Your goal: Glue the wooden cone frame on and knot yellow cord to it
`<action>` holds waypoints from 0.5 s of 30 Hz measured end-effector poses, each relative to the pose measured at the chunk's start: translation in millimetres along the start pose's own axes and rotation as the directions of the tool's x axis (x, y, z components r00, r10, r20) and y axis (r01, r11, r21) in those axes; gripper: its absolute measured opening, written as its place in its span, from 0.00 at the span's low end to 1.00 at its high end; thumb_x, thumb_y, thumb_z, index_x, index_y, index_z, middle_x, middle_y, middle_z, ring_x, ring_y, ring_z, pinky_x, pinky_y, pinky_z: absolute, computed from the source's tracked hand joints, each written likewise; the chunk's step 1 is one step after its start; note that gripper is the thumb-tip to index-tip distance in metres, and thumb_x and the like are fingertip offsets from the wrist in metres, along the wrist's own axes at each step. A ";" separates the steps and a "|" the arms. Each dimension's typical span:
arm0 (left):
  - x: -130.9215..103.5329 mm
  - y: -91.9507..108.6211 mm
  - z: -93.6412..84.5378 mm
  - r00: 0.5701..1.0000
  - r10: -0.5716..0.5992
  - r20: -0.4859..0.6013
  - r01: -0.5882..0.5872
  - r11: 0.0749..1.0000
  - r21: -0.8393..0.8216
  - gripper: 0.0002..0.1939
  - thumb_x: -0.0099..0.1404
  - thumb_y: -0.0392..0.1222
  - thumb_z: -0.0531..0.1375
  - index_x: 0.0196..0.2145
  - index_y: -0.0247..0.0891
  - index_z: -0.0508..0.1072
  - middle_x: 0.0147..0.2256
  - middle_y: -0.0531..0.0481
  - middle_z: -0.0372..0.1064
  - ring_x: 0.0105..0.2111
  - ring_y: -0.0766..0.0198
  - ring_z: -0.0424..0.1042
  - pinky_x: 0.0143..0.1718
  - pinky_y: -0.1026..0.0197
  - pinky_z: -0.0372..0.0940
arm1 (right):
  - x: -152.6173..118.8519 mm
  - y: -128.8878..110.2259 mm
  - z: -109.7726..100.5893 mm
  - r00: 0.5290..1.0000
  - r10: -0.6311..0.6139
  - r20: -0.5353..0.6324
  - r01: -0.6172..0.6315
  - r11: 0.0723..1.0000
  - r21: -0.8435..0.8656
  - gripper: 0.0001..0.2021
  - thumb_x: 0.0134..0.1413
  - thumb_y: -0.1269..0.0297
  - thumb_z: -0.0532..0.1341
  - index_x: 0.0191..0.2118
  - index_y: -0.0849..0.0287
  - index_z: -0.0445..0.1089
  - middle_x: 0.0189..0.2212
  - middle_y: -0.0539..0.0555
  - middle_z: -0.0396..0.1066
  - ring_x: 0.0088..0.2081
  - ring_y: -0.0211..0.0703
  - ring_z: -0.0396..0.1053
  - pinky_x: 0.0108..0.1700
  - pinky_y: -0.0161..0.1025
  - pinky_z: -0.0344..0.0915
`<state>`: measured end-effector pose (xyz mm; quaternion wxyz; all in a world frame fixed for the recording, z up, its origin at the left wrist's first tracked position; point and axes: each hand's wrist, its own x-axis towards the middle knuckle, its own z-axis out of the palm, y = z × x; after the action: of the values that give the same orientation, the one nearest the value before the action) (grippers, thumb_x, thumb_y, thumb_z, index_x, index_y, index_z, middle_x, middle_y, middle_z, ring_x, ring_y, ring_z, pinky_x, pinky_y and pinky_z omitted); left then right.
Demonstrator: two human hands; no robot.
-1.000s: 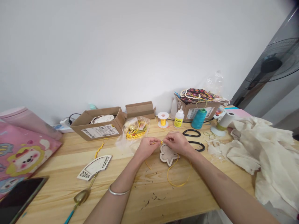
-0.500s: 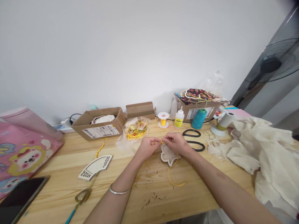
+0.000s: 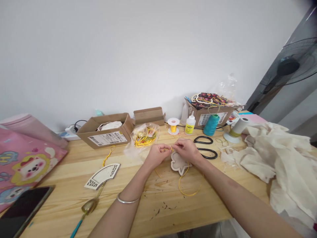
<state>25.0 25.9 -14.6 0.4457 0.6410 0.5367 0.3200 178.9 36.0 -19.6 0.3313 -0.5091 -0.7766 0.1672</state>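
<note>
My left hand (image 3: pixel 158 156) and my right hand (image 3: pixel 185 149) meet fingertip to fingertip over the table, both closed on a yellow cord (image 3: pixel 187 194). Between them the cord forms a small twist or knot, too small to make out. One length loops down onto the wood below my right hand, and a short end hangs under the left. Partly beneath my right hand is a pale, flower-shaped wooden piece (image 3: pixel 177 163) with a raised rim. Black-handled scissors (image 3: pixel 207 153) lie just right of that hand, their blades hidden.
A fan-shaped wooden piece (image 3: pixel 102 176), a gold spoon (image 3: pixel 89 206) and a phone (image 3: pixel 24 211) lie leftward. Behind stand a cardboard box (image 3: pixel 106 138), a bag of yellow cords (image 3: pixel 146 137), a yellow spool (image 3: pixel 173 126), a glue bottle (image 3: pixel 190 124) and teal thread (image 3: pixel 211 125). Cream cloth (image 3: pixel 284 165) lies rightward.
The hands stay together on the cord with only tiny finger shifts. The whole view has moved slightly.
</note>
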 end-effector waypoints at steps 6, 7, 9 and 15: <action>1.2 -2.2 0.1 1.000 0.023 0.005 -0.023 0.998 -0.063 0.18 0.46 0.48 0.59 0.31 0.31 0.70 0.12 0.62 0.47 0.13 0.77 0.41 0.15 0.70 0.38 | 0.5 0.1 -3.6 0.998 0.050 0.025 -0.051 0.998 0.024 0.10 0.46 0.64 0.54 0.23 0.61 0.69 0.20 0.50 0.68 0.22 0.34 0.60 0.24 0.31 0.53; 1.2 -2.2 -0.1 1.000 0.025 0.006 -0.024 0.997 -0.072 0.18 0.46 0.49 0.59 0.31 0.31 0.70 0.12 0.62 0.46 0.13 0.77 0.41 0.15 0.70 0.38 | 0.3 0.2 -3.6 0.998 0.045 0.031 -0.046 0.999 0.024 0.10 0.47 0.64 0.54 0.23 0.61 0.69 0.20 0.50 0.68 0.23 0.34 0.60 0.24 0.31 0.53; 0.9 -2.0 -0.5 1.000 0.028 0.001 -0.028 0.996 -0.085 0.18 0.46 0.49 0.59 0.29 0.31 0.70 0.12 0.61 0.46 0.14 0.77 0.41 0.15 0.69 0.38 | -0.1 0.4 -3.4 0.998 0.030 0.046 -0.031 0.999 0.022 0.10 0.47 0.64 0.54 0.24 0.61 0.70 0.21 0.50 0.68 0.23 0.34 0.60 0.24 0.31 0.53; -0.2 1.1 -0.9 1.000 0.023 -0.002 -0.023 0.998 -0.056 0.14 0.46 0.47 0.58 0.26 0.32 0.70 0.12 0.61 0.47 0.13 0.77 0.42 0.15 0.70 0.39 | -0.8 -2.0 -3.7 0.998 -0.043 0.038 0.043 0.999 -0.013 0.09 0.48 0.65 0.54 0.25 0.60 0.70 0.22 0.51 0.68 0.25 0.34 0.61 0.26 0.31 0.53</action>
<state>24.6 25.9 -13.2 0.4594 0.6343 0.5204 0.3405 180.3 34.2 -16.0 0.3165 -0.4913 -0.7947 0.1641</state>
